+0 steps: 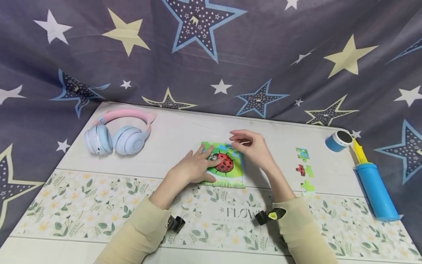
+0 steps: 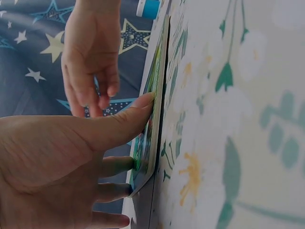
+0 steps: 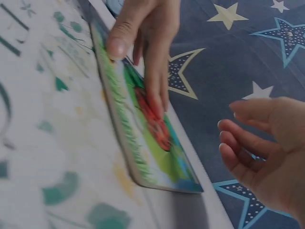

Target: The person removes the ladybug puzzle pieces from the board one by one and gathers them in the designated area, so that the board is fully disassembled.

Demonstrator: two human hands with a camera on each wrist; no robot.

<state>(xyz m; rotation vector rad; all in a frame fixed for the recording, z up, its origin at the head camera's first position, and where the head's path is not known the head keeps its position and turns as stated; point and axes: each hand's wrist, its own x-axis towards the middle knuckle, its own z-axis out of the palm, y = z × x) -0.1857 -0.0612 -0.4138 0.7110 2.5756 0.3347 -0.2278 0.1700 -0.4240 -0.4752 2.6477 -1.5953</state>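
A ladybug puzzle board (image 1: 235, 176) with a green grass border lies flat on the table. My left hand (image 1: 192, 168) rests on its left half with fingers spread, and the thumb presses near the lower edge. In the left wrist view this hand's thumb (image 2: 136, 107) and fingertips touch the board's face. Over the board's upper right corner hovers my right hand (image 1: 252, 146), fingers loosely bent. The right wrist view shows the right hand (image 3: 262, 148) raised off the board with nothing between thumb and fingers. Part of the picture is hidden under the left hand.
Several loose puzzle pieces (image 1: 307, 186) lie in a column right of the board. Pink and blue headphones (image 1: 130, 141) sit at the back left. At the far right are a blue and white jar (image 1: 337, 142) and a blue pump (image 1: 377, 192) with a yellow end. A star-patterned curtain (image 1: 197, 73) hangs behind.
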